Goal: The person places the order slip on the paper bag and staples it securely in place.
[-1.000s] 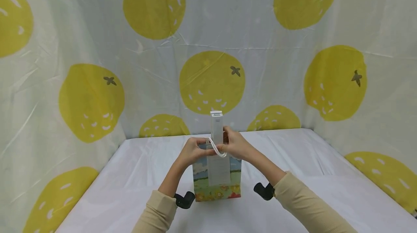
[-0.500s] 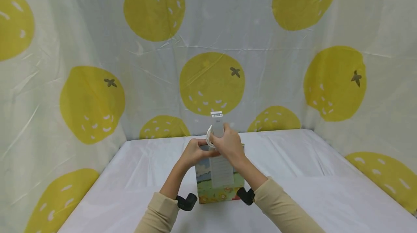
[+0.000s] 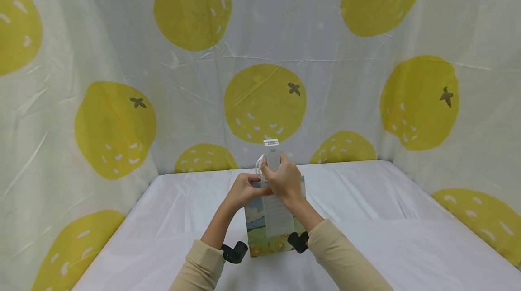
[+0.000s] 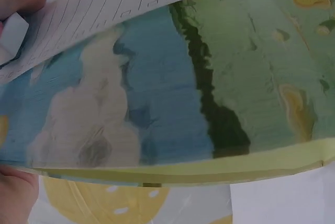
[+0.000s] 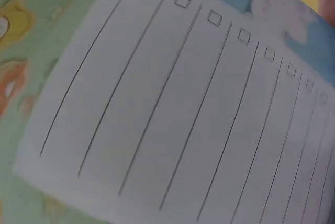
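A paper bag (image 3: 255, 218) printed with a painted landscape stands upright before me, with a lined checklist sheet (image 3: 278, 216) flat against its front. My left hand (image 3: 240, 190) pinches the bag's top edge at the left; in the left wrist view its digits show on both sides of the bag wall. My right hand (image 3: 286, 179) grips a long white tool, which looks like a stapler (image 3: 272, 154), its slotted end pointing up. Its lower end is mostly hidden. A white cord handle (image 3: 258, 166) loops up beside the right thumb. Checkboxes on the checklist sheet (image 5: 172, 98) fill the right wrist view.
The bag stands on a white cloth-covered table (image 3: 195, 218). Behind and at both sides hangs a pale curtain (image 3: 325, 78) with large yellow fruit prints. A black wrist camera (image 3: 234, 253) sits at the left cuff, another (image 3: 298, 242) at the right.
My right hand has moved left and wrapped around the white tool, letting the cord handle swing up to the left. The tool has tilted and the bag has turned slightly. The left hand stays put.
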The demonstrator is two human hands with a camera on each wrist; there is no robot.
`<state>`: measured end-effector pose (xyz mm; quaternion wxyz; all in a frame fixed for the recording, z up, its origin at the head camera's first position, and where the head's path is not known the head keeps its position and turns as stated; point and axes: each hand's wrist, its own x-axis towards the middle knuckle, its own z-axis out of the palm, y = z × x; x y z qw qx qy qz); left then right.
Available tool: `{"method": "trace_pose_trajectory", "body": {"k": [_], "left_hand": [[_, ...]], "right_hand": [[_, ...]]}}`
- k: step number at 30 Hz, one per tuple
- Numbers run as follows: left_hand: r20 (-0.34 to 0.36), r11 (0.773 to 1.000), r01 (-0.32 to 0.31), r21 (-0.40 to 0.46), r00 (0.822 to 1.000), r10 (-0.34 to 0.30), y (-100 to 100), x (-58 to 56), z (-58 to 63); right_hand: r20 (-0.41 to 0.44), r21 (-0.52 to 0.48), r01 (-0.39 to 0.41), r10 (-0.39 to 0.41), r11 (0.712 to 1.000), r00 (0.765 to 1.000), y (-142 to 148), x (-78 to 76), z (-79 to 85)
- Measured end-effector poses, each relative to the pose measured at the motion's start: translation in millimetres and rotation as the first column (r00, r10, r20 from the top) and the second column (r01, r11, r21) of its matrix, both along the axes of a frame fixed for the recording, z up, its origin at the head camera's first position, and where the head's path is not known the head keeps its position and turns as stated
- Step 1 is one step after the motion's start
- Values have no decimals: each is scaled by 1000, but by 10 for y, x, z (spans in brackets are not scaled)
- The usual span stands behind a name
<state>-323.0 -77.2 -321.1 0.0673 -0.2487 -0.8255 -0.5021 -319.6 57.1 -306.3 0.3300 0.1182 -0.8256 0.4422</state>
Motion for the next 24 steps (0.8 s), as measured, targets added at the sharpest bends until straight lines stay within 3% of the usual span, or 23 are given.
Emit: {"method": "trace_pose_trajectory", "body": {"k": [2, 5, 8, 11, 15, 19, 24], "left_hand": [[-1, 1000, 3, -6, 1000, -3, -2, -1, 2], [6, 1000, -8, -30, 1000, 8, -10, 12, 33], [19, 998, -13, -55, 1000, 14, -29, 33, 66], [32, 998, -9, -59, 999, 11, -45, 47, 78], [57, 999, 15, -46, 998, -13, -53, 51, 87], [70, 998, 32, -62, 997, -28, -55, 61, 88], [65, 994, 16, -107, 998, -9, -68, 75, 78]], "right_hand": [[-22, -2, -23, 23, 1000, 999, 6, -12, -12], [12, 12, -26, 26, 1000, 1000, 14, -4, 4], [132, 45, -22, 15, 999, 991, 24, 39, 65], [259, 70, -58, 38, 996, 965, 51, 91, 139], [398, 94, -147, 98, 985, 912, 112, 129, 228], [464, 107, -262, 185, 959, 866, 213, 160, 305], [481, 139, -398, 290, 907, 828, 373, 133, 393]]}}
